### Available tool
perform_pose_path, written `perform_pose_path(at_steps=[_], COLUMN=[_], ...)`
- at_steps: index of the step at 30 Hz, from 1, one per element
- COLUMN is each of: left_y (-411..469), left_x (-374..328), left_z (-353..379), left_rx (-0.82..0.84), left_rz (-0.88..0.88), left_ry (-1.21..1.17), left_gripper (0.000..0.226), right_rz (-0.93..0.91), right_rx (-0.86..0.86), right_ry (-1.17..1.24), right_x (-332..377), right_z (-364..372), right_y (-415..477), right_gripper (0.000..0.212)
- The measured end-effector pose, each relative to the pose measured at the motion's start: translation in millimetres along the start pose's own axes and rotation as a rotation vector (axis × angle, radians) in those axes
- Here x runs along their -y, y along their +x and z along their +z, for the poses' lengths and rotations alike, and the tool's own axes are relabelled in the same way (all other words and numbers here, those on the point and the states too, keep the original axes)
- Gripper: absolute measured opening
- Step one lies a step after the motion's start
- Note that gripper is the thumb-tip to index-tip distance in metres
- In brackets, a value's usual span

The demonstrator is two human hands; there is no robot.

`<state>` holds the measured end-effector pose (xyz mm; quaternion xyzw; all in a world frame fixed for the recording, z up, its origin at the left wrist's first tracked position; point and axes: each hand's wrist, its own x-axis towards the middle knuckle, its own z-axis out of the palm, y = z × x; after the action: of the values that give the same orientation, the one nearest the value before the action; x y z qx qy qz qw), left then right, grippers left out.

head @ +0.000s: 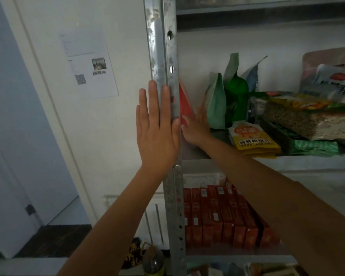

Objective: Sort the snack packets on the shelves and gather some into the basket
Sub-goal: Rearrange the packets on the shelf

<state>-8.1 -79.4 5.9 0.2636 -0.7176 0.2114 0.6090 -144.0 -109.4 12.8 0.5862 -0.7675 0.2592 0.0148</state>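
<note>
The metal post [163,56] of the rack stands upright. To the right of the post, snack packets [253,140] lie on the middle shelf [307,162], and red boxes [217,214] stand in a row on the shelf below. The left hand [157,132] lies flat on the post, its grip open and empty. Just right of the post, the right hand [197,126] has straight, blurred fingers. Its thumb touches a red packet [184,104] and its grip holds nothing.

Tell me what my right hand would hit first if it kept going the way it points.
Probably the red packet standing by the shelf post: the right hand, held flat, points up and back at it. The hand is blurred, so I cannot tell whether they touch.
</note>
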Motion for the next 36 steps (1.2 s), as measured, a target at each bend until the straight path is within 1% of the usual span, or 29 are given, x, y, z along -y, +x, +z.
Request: perform_pose_path(at_steps=[2, 5, 11, 15, 17, 20, 23, 26, 29, 32, 36], left_y=[-0.5, -0.6, -0.5, -0.2, -0.2, -0.7, -0.1, -1.2, -1.3, -1.0, -1.0], left_x=[0.5, 0.2, -1.3, -2.7, -3.0, -2.2, -2.3, -2.8, -1.8, -0.1, 0.0], left_z=[1.1, 0.9, -1.8, -2.9, -3.5, -3.6, -4.0, -4.6, -3.9, -1.9, -1.9], left_rx=[-0.003, -0.011, -0.015, 0.000, 0.003, 0.004, -0.003, -0.007, -0.005, 0.009, 0.007], left_rz=[0.003, 0.013, -0.002, 0.008, 0.005, 0.012, 0.018, 0.028, 0.036, 0.034, 0.030], left_ry=[-0.019, -0.041, -0.103, -0.226, -0.243, -0.236, -0.234, -0.223, -0.218, -0.205, -0.200], left_gripper=[0.057, 0.057, 0.057, 0.056, 0.056, 0.057, 0.056, 0.056, 0.056, 0.057, 0.056], right_rz=[0.036, 0.057, 0.065, 0.132, 0.160, 0.180, 0.196, 0.175, 0.138, 0.095, 0.026], right_rx=[-0.009, -0.077, -0.112, -0.110, -0.120, -0.157, -0.255, -0.418, -0.536, -0.587, -0.656], right_ry=[-0.060, -0.076, -0.074, 0.145, 0.258, 0.312, 0.370, 0.443, 0.512, 0.595, 0.619], right_x=[0.4, 0.0, 0.7, -9.3, -10.0, -8.1, -9.5, -10.4, -10.1, -10.0, -13.4], right_z=[3.6, 0.9, -9.8, -16.9, -21.5, -26.4, -26.6, -23.9, -21.5, -21.3, -21.0], right_y=[3.6, -1.6, -20.1, -34.2, -45.4, -64.3, -80.9, -96.7, -109.5, -119.8, -133.1], right_gripper=[0.044, 0.031, 0.026, 0.023, 0.023, 0.031, 0.033, 0.027, 0.024, 0.027, 0.033])
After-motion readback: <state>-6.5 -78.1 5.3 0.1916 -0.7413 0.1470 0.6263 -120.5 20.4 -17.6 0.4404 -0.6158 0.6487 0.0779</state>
